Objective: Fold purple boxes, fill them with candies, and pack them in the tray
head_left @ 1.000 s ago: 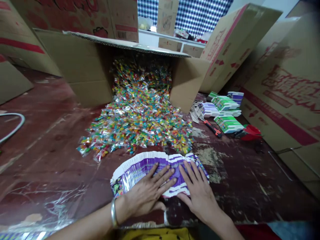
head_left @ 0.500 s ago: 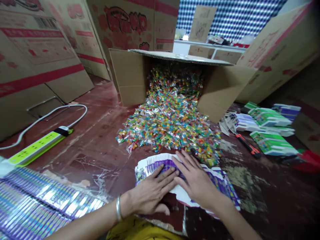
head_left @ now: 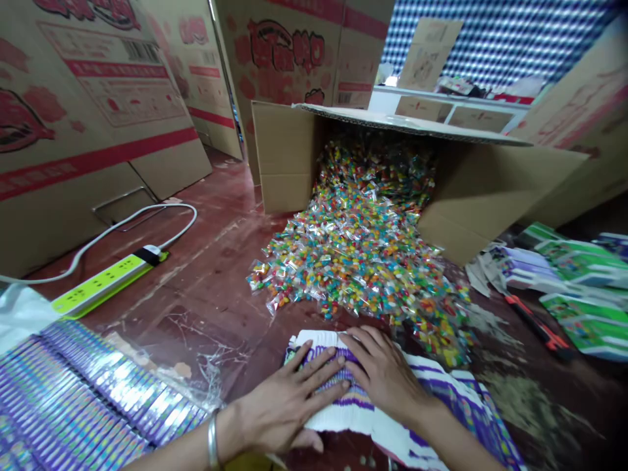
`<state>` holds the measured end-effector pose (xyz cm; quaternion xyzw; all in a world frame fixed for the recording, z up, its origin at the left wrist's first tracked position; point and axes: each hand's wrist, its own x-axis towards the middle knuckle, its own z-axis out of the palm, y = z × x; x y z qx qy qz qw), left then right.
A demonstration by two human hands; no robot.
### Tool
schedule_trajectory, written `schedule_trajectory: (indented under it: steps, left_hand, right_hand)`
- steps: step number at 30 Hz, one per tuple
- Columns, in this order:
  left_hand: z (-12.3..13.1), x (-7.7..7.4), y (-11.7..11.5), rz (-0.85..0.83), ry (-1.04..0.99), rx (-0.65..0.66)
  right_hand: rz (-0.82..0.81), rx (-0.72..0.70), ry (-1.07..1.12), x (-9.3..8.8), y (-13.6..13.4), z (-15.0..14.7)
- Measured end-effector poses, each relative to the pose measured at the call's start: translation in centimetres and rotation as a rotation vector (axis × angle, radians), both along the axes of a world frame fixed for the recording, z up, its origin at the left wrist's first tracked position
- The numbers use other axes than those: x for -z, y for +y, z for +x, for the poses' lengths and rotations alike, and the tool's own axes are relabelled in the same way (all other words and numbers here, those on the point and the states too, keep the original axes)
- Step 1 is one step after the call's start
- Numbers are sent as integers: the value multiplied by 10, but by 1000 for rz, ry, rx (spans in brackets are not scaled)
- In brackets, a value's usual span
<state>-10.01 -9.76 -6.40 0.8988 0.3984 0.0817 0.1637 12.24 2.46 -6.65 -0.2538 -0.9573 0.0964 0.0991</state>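
A fanned row of flat purple and white printed cartons (head_left: 338,405) lies on the dark red tabletop close to me. My left hand (head_left: 294,396), with a silver bangle at the wrist, rests flat on the row's left part with fingers spread. Beside it, my right hand (head_left: 385,373) lies on top of the same cartons, its fingers stretched out and slightly bent. Neither hand grips anything that I can see. Just beyond them spreads a heap of small clear packets of coloured candies (head_left: 363,248), spilling from a cardboard box (head_left: 289,157) tipped on its side.
Rows of packed purple boxes (head_left: 88,399) stand at the left front. Behind them lie a yellow-green power strip (head_left: 108,280) and its white cable. A red and black utility knife (head_left: 537,324) lies right, near green carton stacks (head_left: 586,320). Large cartons (head_left: 108,98) rise behind.
The view has swung left, so the surroundings sit further right. Both hands remain on the flat cartons, which are now more pressed over, showing more of their white edges.
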Motion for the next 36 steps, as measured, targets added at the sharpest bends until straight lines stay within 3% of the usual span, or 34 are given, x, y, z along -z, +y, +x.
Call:
schedule_trajectory:
  steps: [3,4,7,8,10,12,14,17,20,25,29,33,36]
  left_hand:
    - [-29,-13,19,11,-67,-26]
    - [-47,-17,30,33,-79,-115]
    - [-112,-27,77,116,-89,-620]
    - [-131,-28,96,109,-84,-700]
    - [-159,-29,133,76,-71,-760]
    - [-167,-28,167,30,-58,-749]
    - [-161,-25,194,-8,-49,-707]
    - [-145,-18,216,-37,-48,-637]
    - [-134,-12,217,-45,-48,-580]
    - [-116,-5,198,-23,-51,-500]
    - [-95,-4,195,12,-68,-465]
    - [-90,-20,191,52,-98,-497]
    - [-89,-38,153,110,-137,-571]
  right_hand:
    - [-13,-35,-7,-3,4,7]
    - [-21,-50,0,-10,10,7]
    - [9,-38,70,-38,48,1]
    - [41,-8,103,-47,67,-2]
    - [110,37,109,-58,109,-11]
    - [139,82,-3,-58,147,-20]
    - [146,117,-104,-49,174,-28]
    - [129,119,-169,-31,189,-35]
    - [90,74,-216,-23,187,-35]
    - [51,12,-243,-26,177,-21]
    - [70,-3,-265,-25,168,-6]
    - [96,3,-290,-37,160,0]
    - [136,48,-266,-57,138,6]
